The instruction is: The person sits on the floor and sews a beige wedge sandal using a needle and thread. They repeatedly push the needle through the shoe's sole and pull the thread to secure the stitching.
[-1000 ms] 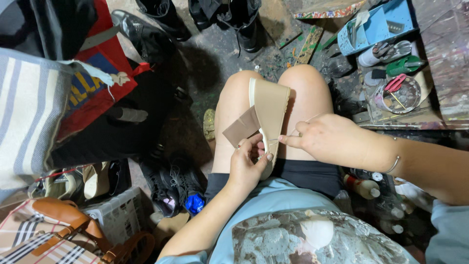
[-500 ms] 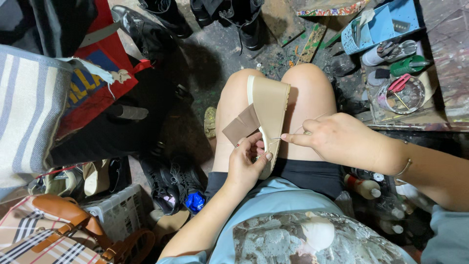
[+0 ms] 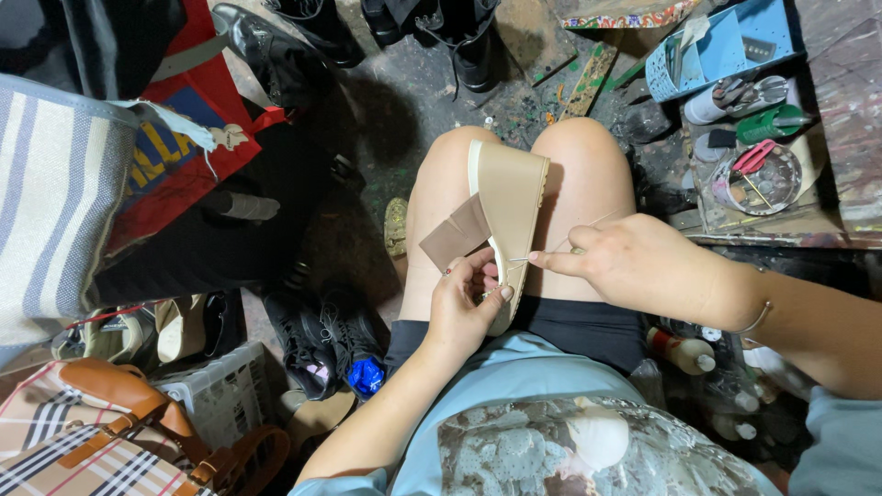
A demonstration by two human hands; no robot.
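Note:
A beige wedge sandal (image 3: 511,188) lies sole-up along my lap, between my bare knees. A brown strap (image 3: 455,235) sticks out from its left side. My left hand (image 3: 464,310) grips the sandal's near end, thumb on its edge. My right hand (image 3: 634,266) is beside the sandal's right edge and pinches a thin needle (image 3: 518,260) that points at that edge. A fine thread seems to trail back over the right hand.
A red bag (image 3: 193,165), a striped bag (image 3: 55,202) and a plaid bag (image 3: 83,441) crowd the left. Black shoes (image 3: 317,344) lie by my left leg and boots (image 3: 459,37) stand ahead. On the right are a blue basket (image 3: 726,46) and a round tray of tools (image 3: 758,179).
My right hand has shifted very slightly at the sandal's edge, still pinching the needle. My left hand keeps the same hold on the sandal.

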